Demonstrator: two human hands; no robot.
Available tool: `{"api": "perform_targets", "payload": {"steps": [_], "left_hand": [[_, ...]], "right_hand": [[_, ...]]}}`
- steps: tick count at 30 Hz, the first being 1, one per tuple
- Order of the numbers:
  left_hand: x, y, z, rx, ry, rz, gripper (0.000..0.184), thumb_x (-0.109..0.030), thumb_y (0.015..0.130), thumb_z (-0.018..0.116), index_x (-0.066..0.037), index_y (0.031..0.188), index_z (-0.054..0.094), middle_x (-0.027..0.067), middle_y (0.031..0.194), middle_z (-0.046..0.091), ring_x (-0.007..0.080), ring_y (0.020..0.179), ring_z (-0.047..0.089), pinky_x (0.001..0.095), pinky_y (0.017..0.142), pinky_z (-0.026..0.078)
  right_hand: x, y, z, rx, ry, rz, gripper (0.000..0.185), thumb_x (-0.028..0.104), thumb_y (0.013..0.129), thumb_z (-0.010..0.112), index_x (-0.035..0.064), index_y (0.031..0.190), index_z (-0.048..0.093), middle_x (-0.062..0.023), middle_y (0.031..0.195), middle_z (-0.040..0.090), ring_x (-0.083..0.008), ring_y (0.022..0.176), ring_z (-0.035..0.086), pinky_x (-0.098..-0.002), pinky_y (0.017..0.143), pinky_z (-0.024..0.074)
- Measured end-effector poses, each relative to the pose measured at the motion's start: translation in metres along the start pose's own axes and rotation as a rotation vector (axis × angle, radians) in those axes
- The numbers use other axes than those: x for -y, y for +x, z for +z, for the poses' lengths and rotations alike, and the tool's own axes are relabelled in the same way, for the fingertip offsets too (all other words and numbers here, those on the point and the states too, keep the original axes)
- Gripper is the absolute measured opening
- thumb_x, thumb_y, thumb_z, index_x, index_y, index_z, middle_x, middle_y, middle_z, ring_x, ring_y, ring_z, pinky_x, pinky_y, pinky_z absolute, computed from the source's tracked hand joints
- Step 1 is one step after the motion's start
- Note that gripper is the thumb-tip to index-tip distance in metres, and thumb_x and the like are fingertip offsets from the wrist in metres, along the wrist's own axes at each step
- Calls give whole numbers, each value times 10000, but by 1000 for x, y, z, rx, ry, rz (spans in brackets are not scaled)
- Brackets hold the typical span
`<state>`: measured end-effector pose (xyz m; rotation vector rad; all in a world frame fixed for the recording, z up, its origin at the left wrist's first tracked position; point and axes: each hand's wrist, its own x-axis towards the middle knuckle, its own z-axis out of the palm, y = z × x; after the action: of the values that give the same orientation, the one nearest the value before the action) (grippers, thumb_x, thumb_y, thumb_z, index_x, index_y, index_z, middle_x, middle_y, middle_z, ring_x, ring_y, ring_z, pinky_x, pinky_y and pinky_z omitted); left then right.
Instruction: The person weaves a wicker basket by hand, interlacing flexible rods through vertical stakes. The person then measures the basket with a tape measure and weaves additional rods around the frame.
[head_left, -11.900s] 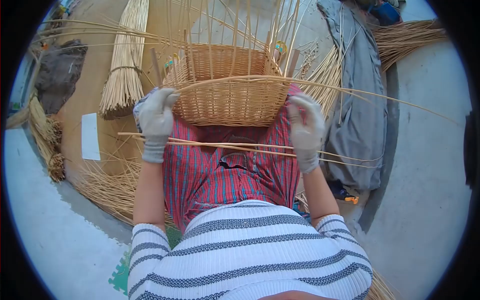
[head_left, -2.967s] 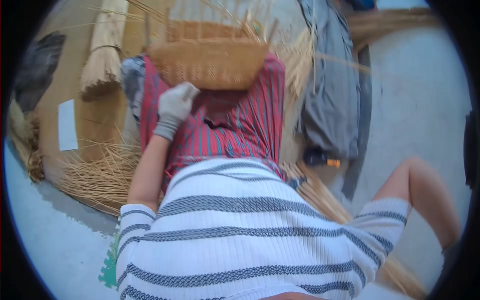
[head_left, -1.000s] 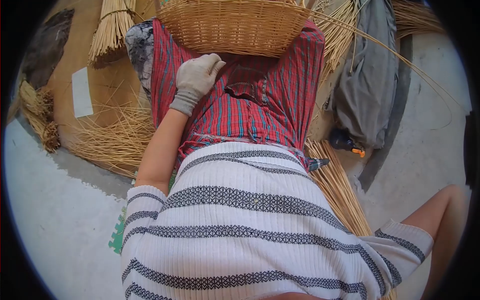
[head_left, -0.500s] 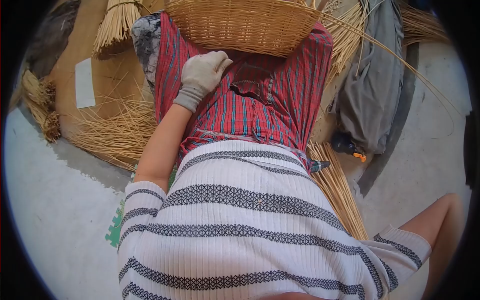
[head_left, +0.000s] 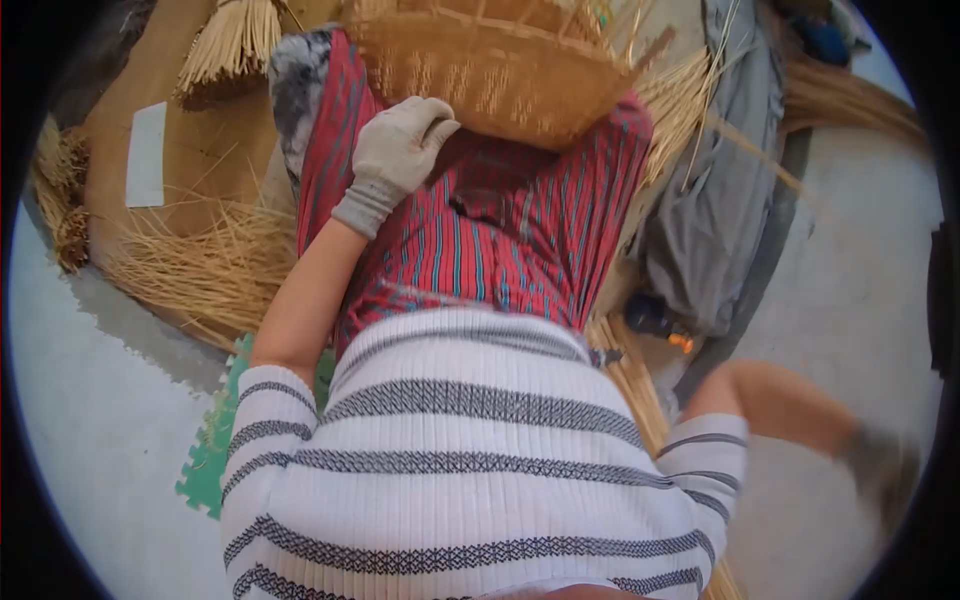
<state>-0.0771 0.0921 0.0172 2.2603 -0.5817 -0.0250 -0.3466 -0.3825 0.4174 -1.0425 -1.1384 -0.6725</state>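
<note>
A tan woven wicker basket (head_left: 490, 85) rests tilted across the knees, its upper part cut off by the frame's top. My left hand (head_left: 405, 143), in a pale knitted glove, lies on the lap at the basket's lower left edge. Its fingers are curled closed, and what they hold, if anything, is hidden. A red checked cloth (head_left: 440, 235) covers the lap beneath both. Out at the far right, my right hand (head_left: 885, 470) is raised away from the basket, gloved and smeared by motion, so its fingers cannot be made out.
Loose thin canes (head_left: 205, 265) are spread on a brown board (head_left: 110, 195) at left, near a white strip (head_left: 147, 155). A tied cane bundle (head_left: 235, 45) stands above them. Grey cloth (head_left: 700, 200) and more canes (head_left: 675, 110) are at right. A green foam mat (head_left: 210, 455) shows at lower left.
My right hand has come into view at the right edge, the forearm swinging outward. The basket sits slightly lower in view and is blurred. My left hand stays at its edge, still curled.
</note>
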Motion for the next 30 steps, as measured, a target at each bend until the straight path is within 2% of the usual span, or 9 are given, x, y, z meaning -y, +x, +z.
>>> {"api": "perform_targets", "payload": {"steps": [3, 6, 8, 10, 16, 22, 25, 27, 30], "left_hand": [[25, 43, -20, -232, 32, 2, 187, -243, 842, 670, -140, 994, 634, 84, 956, 655, 319, 882, 629, 402, 763, 501], [45, 81, -36, -347, 82, -62, 337, -219, 827, 669, -157, 1148, 589, 110, 1080, 644, 320, 967, 626, 402, 813, 502], [60, 96, -29, -324, 266, -116, 476, -222, 835, 677, -164, 1280, 515, 100, 1183, 628, 313, 931, 648, 399, 754, 515], [44, 99, -32, -179, 277, -276, 566, -249, 842, 658, -211, 1361, 434, 108, 1244, 602, 320, 940, 651, 433, 754, 513], [36, 103, -35, -14, 403, -499, 515, -241, 884, 572, -216, 1371, 405, 110, 1157, 642, 330, 808, 670, 449, 702, 524], [45, 105, -31, -130, 321, -396, 507, -305, 881, 612, -206, 1352, 453, 109, 1090, 675, 311, 830, 672, 433, 707, 526], [35, 129, -21, -478, 158, -74, 445, -363, 887, 632, -150, 1264, 531, 124, 1016, 688, 273, 783, 683, 375, 691, 531], [36, 158, -9, 161, -400, -507, 371, -377, 895, 652, -87, 1119, 596, 120, 889, 690, 215, 663, 679, 318, 604, 530], [59, 160, -8, 479, -585, -475, 312, -331, 908, 657, -48, 1026, 602, 100, 801, 670, 155, 555, 647, 286, 510, 509]], "right_hand": [[-166, -102, -3, -480, -854, 367, 255, 140, 1007, 419, 27, 1217, 509, -54, 1181, 572, -123, 1078, 544, -248, 943, 431], [-309, -175, 4, -134, -1519, 820, 150, 155, 953, 589, 49, 1058, 582, -82, 989, 620, -156, 923, 595, -280, 794, 513], [-376, -213, 19, -770, -449, 827, 127, 196, 966, 586, 78, 1002, 556, -124, 972, 669, -182, 812, 646, -304, 726, 556], [-426, -219, 51, -710, -595, 887, 98, 173, 969, 573, 79, 966, 545, -144, 975, 676, -200, 803, 662, -329, 724, 574], [-494, -272, 59, -1005, -150, 937, 85, 151, 960, 583, 74, 970, 549, -162, 995, 675, -220, 814, 671, -353, 737, 586], [-502, -285, 47, -950, -137, 1219, 114, 176, 957, 595, 71, 959, 551, -145, 988, 692, -212, 789, 687, -339, 736, 587], [-501, -281, 47, -954, -169, 1242, 110, 171, 964, 583, 66, 959, 551, -146, 996, 695, -201, 774, 690, -324, 716, 587], [-500, -280, 49, -968, -176, 1246, 111, 172, 964, 583, 66, 959, 550, -147, 990, 696, -198, 768, 691, -319, 705, 585], [-501, -265, 50, -958, -222, 1268, 106, 169, 963, 584, 68, 956, 552, -141, 999, 697, -182, 782, 690, -313, 687, 575]]}}
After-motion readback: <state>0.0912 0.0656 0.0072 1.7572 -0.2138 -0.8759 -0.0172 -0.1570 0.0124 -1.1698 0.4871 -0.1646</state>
